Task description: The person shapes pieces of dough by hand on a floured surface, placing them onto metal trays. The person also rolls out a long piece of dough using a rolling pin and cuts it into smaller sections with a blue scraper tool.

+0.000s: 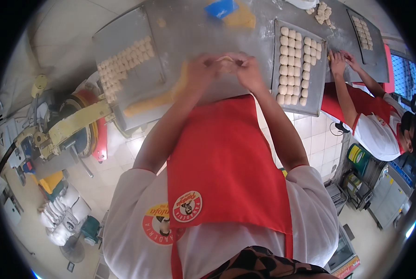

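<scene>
At the table's near edge, my left hand [209, 66] and my right hand [248, 70] are raised close together with their fingers curled in. A small pale piece of dough [225, 58] stretches between their fingertips, each hand pinching one end. My left hand is slightly blurred. Beside my left forearm lies a long yellowish roll [147, 104], blurred, partly behind the arm; I cannot tell what it is made of. On the left, a metal tray [145, 76] carries rows of small dough pieces [129, 58]. To the right, another metal tray [314, 93] bears rows of rounded dough balls [290, 60].
A blue flat tool [221, 8] and a yellow-orange piece [240, 17] lie at the table's far side. A co-worker [370, 116] handles something at the right end, near more dough pieces [324, 13] and a third tray [362, 32]. Yellow-armed machinery [78, 120] stands at left.
</scene>
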Demonstrator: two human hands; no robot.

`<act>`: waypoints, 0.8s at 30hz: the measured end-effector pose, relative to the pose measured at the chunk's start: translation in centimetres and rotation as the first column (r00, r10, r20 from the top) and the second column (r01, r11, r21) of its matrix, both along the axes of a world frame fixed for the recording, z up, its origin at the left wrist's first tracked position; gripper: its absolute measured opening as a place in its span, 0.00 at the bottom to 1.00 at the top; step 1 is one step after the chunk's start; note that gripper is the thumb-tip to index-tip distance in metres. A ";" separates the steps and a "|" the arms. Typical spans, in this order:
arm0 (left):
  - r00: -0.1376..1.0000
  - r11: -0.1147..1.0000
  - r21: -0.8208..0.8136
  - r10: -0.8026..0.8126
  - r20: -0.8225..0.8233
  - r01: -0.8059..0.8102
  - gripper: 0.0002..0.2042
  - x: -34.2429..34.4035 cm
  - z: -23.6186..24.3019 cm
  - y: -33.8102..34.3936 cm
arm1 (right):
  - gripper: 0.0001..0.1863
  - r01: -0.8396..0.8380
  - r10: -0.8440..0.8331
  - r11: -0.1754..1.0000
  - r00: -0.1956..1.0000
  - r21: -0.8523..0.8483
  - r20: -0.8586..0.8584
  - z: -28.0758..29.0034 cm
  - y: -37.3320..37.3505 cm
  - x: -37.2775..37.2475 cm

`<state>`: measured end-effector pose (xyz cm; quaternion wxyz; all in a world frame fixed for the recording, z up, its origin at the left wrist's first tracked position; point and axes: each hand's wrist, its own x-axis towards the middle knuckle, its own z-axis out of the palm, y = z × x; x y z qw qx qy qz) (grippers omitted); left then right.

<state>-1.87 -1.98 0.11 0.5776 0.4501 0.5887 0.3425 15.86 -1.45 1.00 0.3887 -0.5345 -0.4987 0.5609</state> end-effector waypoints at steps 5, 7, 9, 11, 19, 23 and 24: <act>0.992 0.979 0.182 -0.071 -0.102 0.089 0.13 2.2 -2.2 -0.7 | 0.09 0.085 -0.084 0.996 0.992 -0.013 0.092 -2.5 -0.8 1.9; 0.991 0.988 0.120 -0.083 -0.107 0.096 0.12 2.8 -2.0 -0.7 | 0.09 0.132 -0.161 0.971 0.977 -0.198 -0.139 -1.7 -1.3 2.3; 1.000 1.000 0.022 -0.015 0.028 0.014 0.12 3.2 -2.8 -0.7 | 0.09 0.117 -0.127 0.986 0.989 -0.121 -0.078 -2.3 -1.6 2.8; 0.991 0.979 0.168 -0.097 -0.090 0.112 0.13 3.9 -5.4 -0.1 | 0.10 0.126 -0.124 0.991 0.992 -0.041 0.031 -4.3 -1.6 3.7; 0.868 0.933 0.232 -0.135 -0.479 0.273 0.16 6.8 -13.5 0.5 | 0.18 -0.217 0.065 0.951 0.838 0.222 0.541 -12.9 -1.9 7.0; 0.779 0.903 0.210 -0.185 -0.599 0.376 0.13 7.7 -14.7 0.8 | 0.18 -0.373 0.057 0.836 0.788 0.402 0.613 -16.4 -0.4 8.5; 0.736 0.875 0.227 -0.190 -0.650 0.427 0.13 7.5 -15.0 0.8 | 0.17 -0.410 0.075 0.822 0.766 0.395 0.639 -16.4 0.0 8.9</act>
